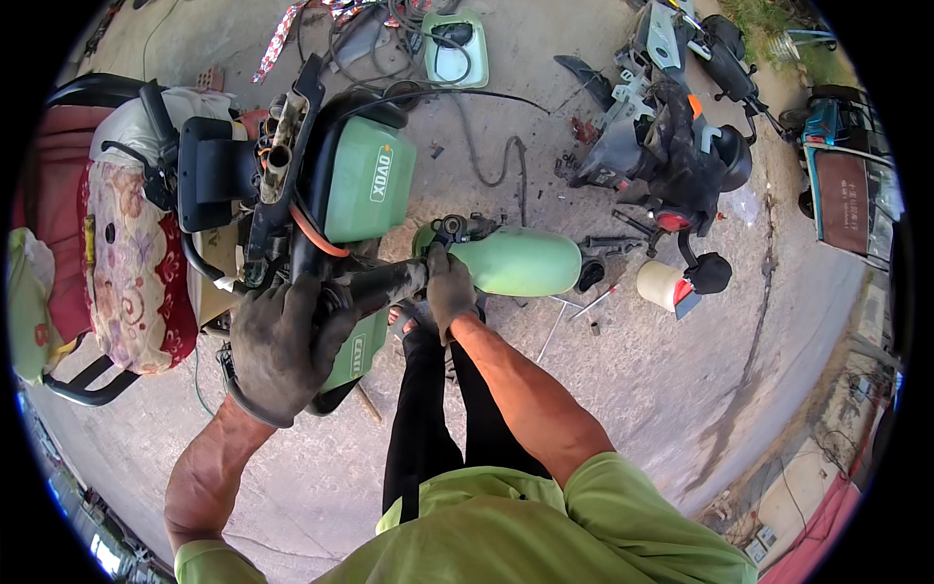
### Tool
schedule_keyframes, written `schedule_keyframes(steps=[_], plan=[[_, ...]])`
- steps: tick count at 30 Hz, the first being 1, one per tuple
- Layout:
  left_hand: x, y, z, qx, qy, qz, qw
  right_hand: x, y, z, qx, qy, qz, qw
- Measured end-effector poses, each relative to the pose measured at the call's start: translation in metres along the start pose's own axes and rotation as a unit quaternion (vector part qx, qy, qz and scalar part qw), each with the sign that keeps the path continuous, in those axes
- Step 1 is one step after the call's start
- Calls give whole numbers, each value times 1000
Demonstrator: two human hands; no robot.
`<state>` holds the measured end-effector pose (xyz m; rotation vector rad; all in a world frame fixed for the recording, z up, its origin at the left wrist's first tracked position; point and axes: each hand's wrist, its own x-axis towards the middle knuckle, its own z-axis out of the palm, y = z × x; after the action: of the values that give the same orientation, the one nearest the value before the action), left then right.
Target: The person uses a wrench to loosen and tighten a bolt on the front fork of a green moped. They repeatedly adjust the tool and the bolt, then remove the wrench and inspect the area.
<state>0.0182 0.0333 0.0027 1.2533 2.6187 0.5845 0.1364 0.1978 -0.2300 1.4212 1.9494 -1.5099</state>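
Observation:
My left hand point(284, 350), in a grey glove, is closed on a dark part where the black steering tube point(379, 288) meets the green scooter body point(365, 180). My right hand point(449, 292), also gloved, grips the other end of that tube beside a pale green front fender point(516, 261) with a dark fitting on top. The scooter's black handlebar housing point(204, 170) and an orange cable point(316, 234) lie above my left hand. A second green panel point(350, 365) shows below the tube. My palms hide what exactly the fingers press on.
A cushioned seat point(131, 268) is at the left. Cables and a green tray point(455, 24) lie at the back. A dismantled scooter point(662, 146), a cream bucket point(660, 282) and loose metal tools point(593, 300) are at the right. A teal cart point(842, 185) stands at the edge.

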Motion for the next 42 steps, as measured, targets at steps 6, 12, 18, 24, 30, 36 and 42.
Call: schedule_keyframes(steps=[6,12,18,24,30,36,42], plan=[[-1,-25,-4,0,-44,91,995,8,15,12,-17,7,-44,999],[5,-55,-6,-63,-17,238,969,4,14,10,358,-104,35,927],[-24,-41,-6,-83,24,71,994,25,41,23,242,-30,-52,968],[-25,15,11,-112,112,-174,972,25,37,13,217,-48,-84,971],[-25,20,18,-112,141,-199,963,13,23,13,255,-60,-34,964],[-25,-10,17,-122,73,-49,989,45,64,12,166,-48,-139,975],[-8,-61,9,-92,18,200,975,31,41,15,119,-40,-98,987]])
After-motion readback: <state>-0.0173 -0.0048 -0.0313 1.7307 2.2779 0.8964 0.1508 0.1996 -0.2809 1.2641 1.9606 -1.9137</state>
